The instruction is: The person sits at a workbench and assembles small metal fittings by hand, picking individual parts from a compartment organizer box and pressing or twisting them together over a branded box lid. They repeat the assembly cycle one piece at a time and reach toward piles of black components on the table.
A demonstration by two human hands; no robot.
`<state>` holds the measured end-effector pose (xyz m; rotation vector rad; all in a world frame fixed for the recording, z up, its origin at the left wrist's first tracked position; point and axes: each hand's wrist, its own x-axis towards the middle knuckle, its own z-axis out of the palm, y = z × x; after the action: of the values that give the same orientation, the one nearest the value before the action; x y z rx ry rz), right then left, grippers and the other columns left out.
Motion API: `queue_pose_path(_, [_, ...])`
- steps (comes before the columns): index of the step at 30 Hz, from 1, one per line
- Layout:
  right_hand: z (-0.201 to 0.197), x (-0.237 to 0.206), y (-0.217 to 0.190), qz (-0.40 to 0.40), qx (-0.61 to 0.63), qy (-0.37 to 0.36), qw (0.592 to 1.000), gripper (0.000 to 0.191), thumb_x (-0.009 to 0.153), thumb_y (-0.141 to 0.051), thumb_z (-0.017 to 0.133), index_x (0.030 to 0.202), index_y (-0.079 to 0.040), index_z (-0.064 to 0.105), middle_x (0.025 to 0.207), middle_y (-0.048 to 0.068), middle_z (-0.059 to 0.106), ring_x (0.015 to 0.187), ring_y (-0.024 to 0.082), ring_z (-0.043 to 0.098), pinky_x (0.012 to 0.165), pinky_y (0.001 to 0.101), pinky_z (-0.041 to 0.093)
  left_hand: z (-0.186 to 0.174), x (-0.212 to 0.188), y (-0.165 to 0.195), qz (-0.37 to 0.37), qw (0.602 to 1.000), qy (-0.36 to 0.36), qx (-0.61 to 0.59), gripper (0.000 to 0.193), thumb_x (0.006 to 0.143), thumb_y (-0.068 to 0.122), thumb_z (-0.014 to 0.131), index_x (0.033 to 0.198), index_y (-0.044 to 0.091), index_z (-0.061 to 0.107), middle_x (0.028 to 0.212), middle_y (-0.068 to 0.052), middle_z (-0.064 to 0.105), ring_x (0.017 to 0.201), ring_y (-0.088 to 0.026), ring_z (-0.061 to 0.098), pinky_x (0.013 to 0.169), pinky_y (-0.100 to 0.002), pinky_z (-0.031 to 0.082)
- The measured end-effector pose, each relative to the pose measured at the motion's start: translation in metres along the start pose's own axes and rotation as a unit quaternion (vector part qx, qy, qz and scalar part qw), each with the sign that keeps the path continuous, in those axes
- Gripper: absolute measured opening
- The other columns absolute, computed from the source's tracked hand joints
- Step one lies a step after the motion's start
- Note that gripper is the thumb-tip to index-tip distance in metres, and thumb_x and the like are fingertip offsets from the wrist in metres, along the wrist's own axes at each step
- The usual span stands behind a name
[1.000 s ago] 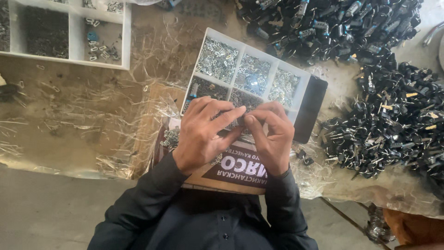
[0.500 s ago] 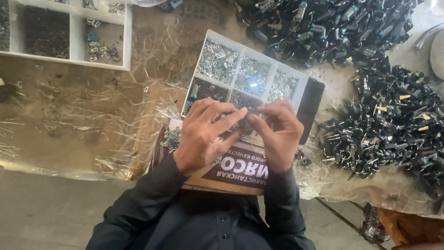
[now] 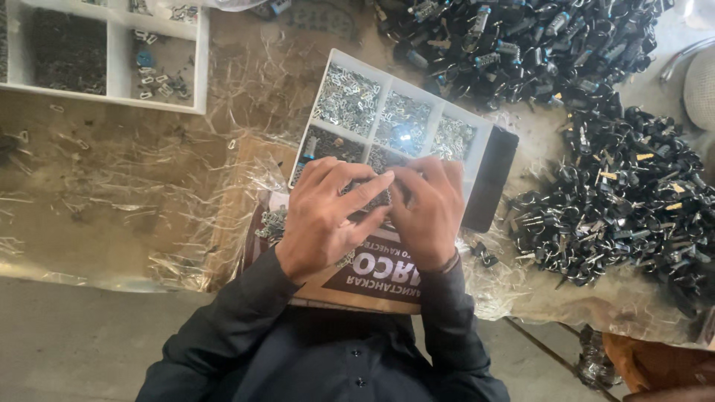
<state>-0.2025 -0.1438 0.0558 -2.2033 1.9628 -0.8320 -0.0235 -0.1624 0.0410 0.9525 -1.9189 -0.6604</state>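
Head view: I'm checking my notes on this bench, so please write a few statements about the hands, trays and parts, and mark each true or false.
1. Both hands, left hand and right hand, meet over the near edge of the white divided tray. True.
2. That tray's compartments are empty. False: they hold small shiny metal parts.
3. The heap of black parts lies on the person's right. True.
4. The second white tray sits at the far right. False: it is at the far left.
5. The hands rest on bare wood. False: a printed cardboard piece lies under them.
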Motion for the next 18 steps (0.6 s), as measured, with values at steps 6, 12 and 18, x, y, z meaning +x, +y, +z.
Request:
queue_pose_path(6, [-0.006,-0.011,0.000,0.093,0.153,0.056,0.982,0.011,0.090,-0.007,0.080,0.100,-0.007,0.077,0.096,0.003,0.064,0.087,0.016,0.056,0.076,0.0294,0.045,-0.002,0.001,-0.001,0.001,1.000,0.009,0.004,0.042,0.084,0.016,0.085,0.124,0.011,0.074,0.111,-0.004,0.066,0.103,-0.027,0.060,0.095,-0.041,0.048])
queue_pose_path(12, [-0.012,-0.016,0.002,0.163,0.344,-0.047,0.923,0.005,0.096,-0.003,0.072,0.100,-0.001,0.075,0.098,0.003,0.066,0.090,0.010,0.060,0.080,0.0242,0.048,0.002,0.000,-0.002,0.004,1.000,0.027,0.007,0.042,0.083,0.016,0.087,0.122,0.010,0.073,0.111,-0.004,0.065,0.105,-0.026,0.060,0.096,-0.040,0.048])
queue_pose_path(18, [-0.009,-0.018,-0.002,0.149,0.348,-0.049,0.924,0.008,0.095,0.001,0.070,0.102,0.001,0.074,0.100,0.005,0.065,0.095,0.012,0.059,0.083,0.0258,0.047,0.001,-0.001,-0.005,0.014,1.000,0.021,0.009,0.045,0.081,0.016,0.088,0.123,0.010,0.073,0.110,-0.004,0.065,0.102,-0.026,0.060,0.094,-0.040,0.048])
